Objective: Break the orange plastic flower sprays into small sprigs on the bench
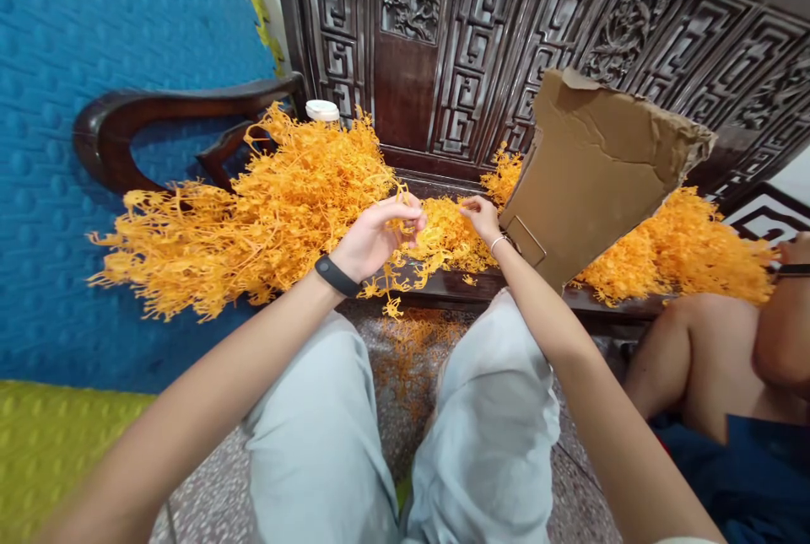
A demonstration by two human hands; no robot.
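Note:
My left hand [380,236], a black band on its wrist, is closed around the stem of an orange plastic sprig [393,306] whose branched end hangs below the fingers. Beside it on the left rises a big heap of orange branched plastic sprigs [304,198]. My right hand [482,217] reaches over a smaller pile of loose orange pieces [449,232], fingertips pinched together. Whatever is between those fingertips is too small to make out. Both hands are over the dark wooden bench [456,281].
A cardboard piece [588,173] stands upright right of my right hand, with more orange sprigs [683,249] behind it. A white lidded container [322,111] is at the back. Another person's leg [702,350] is at the right. Orange bits litter the floor [411,358].

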